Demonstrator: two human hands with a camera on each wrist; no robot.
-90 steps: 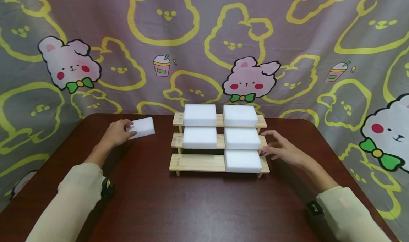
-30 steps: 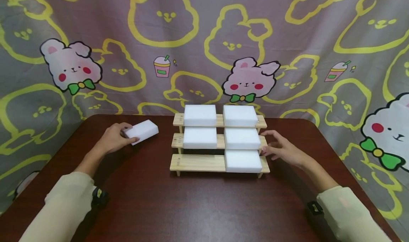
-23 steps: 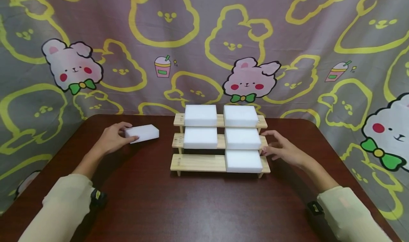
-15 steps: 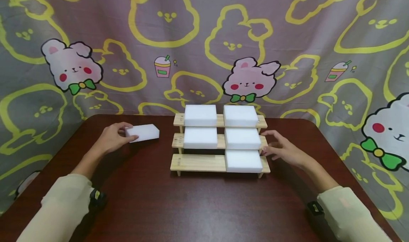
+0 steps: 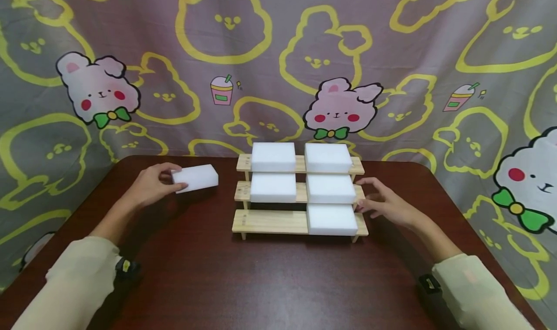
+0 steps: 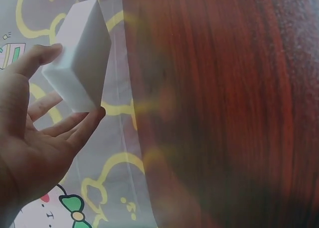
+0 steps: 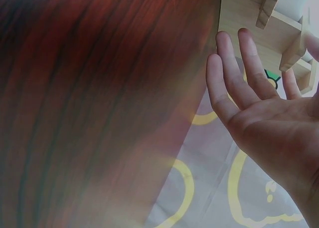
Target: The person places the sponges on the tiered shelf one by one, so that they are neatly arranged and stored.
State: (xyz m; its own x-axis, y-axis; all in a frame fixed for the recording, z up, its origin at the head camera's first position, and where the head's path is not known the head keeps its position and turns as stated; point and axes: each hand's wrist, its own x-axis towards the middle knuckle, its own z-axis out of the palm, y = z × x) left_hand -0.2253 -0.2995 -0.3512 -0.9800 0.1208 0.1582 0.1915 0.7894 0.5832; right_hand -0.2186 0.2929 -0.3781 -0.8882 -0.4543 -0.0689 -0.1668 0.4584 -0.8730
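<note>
My left hand (image 5: 152,184) pinches one end of a white foam block (image 5: 197,178) between thumb and fingers, at the left of the table. In the left wrist view that block (image 6: 82,56) is tilted, with the thumb on one side and fingertips at its lower edge. A three-tier wooden display stand (image 5: 271,222) stands at the centre. My right hand (image 5: 387,205) is beside its right end, fingers apart and bent a little; whether the fingertips touch the stand, I cannot tell. In the right wrist view the right hand (image 7: 269,108) has nothing in its palm.
Two white foam blocks lie on the top tier, such as the left one (image 5: 272,157), and two on the middle tier. One block (image 5: 332,219) lies on the bottom tier's right half. The dark red-brown table (image 5: 270,286) backs onto a patterned curtain (image 5: 261,39).
Over three seconds, my left hand has drawn back slightly and the foam block in it has turned and shifted a little right. The right hand and the stand have stayed in place.
</note>
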